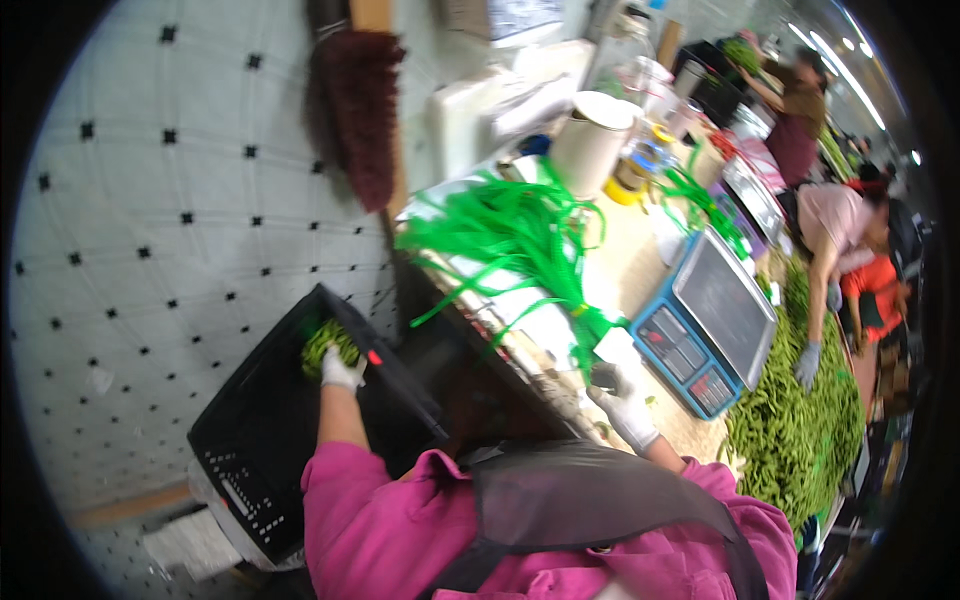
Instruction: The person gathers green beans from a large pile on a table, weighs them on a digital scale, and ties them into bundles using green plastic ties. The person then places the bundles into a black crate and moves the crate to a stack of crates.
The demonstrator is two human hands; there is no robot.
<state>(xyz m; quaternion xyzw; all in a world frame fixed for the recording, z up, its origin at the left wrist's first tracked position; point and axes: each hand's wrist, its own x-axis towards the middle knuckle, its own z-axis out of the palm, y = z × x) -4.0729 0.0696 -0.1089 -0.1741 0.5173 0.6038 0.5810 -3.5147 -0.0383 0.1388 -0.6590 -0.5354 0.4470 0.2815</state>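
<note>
My left hand point(341, 371), in a white glove, reaches into a black plastic crate point(259, 420) on my left. Its fingers are on a bundle of green pods point(324, 346), perhaps in a mesh bag, near the crate's far end. My right hand point(626, 409), also gloved, hovers by the table's near edge, thumb and fingers apart around a dark grey patch that is too blurred to name. Just beyond it lies the gathered end of a bunch of green mesh bags point(536, 240). A blue digital scale point(694, 330) with a bare metal pan stands right of that hand.
A large heap of green pods point(799, 427) covers the table's right part. A co-worker's gloved hand point(808, 365) touches it; another person point(795, 112) works farther back. Beyond the mesh bags stand a white cylindrical container point(592, 142) and a yellow-lidded jar point(637, 169). A dark red brush point(360, 120) hangs left.
</note>
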